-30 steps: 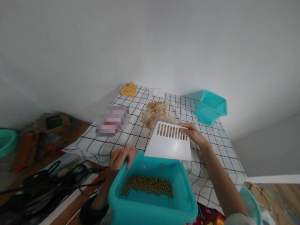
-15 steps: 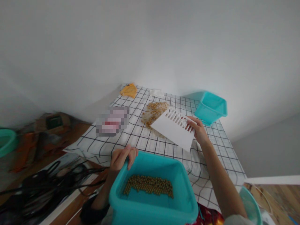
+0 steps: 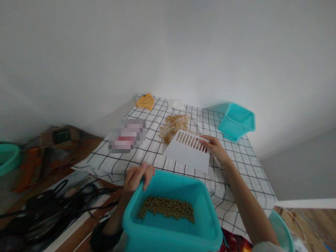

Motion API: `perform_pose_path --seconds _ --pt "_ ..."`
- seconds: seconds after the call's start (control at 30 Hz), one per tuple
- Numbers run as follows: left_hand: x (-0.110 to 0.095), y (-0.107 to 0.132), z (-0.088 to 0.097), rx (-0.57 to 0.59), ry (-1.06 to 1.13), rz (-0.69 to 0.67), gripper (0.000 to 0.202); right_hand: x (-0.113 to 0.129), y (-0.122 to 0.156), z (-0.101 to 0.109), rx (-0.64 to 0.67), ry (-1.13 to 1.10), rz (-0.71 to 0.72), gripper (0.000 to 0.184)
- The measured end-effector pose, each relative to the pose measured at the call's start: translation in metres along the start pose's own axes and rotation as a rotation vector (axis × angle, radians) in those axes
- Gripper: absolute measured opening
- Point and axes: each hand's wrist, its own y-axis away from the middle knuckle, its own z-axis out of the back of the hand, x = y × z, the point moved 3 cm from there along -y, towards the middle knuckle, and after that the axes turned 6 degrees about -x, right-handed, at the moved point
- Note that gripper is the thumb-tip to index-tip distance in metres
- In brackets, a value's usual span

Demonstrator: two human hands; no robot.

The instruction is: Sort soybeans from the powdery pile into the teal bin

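My left hand [image 3: 139,175] grips the far left corner of a turquoise plastic bin [image 3: 173,232], its fingers curled over the rim. Small round brownish balls [image 3: 168,207], bead-like or bean-like, lie in a band on the bin's bottom. My right hand [image 3: 214,147] is closed on the slotted edge of a flat white plastic panel [image 3: 186,155], held tilted between the bin and a pile of similar yellowish balls [image 3: 174,126]. That pile lies on the table, partly on or under clear film, and the panel overlaps its near edge.
On the checked tablecloth [image 3: 147,147] are a second turquoise bin [image 3: 237,120] at right, a yellow cloth [image 3: 145,101], a white folded piece [image 3: 175,104] and a blurred-out pink object [image 3: 127,136]. Black cables [image 3: 60,206] crowd the lower left. A wall closes off the back.
My right hand has brought the white panel a little left and down toward me, turning its slotted edge more level. My left hand and the near bin have stayed in place.
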Motion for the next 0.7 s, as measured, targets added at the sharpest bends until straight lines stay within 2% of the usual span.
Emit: perform_pose_path --seconds 0.13,0.37,0.7 --pt "0.001 0.0 0.001 -0.002 0.016 0.019 0.065 -0.007 -0.004 0.012 -0.158 0.02 0.022 0.033" --pt "0.003 -0.002 0.003 0.024 0.02 0.016 0.067 -0.013 -0.007 0.021 -0.296 0.045 0.042 0.032" --pt "0.005 -0.002 0.004 0.035 0.029 0.002 0.065 -0.015 -0.007 0.032 -0.496 -0.044 0.076 0.034"
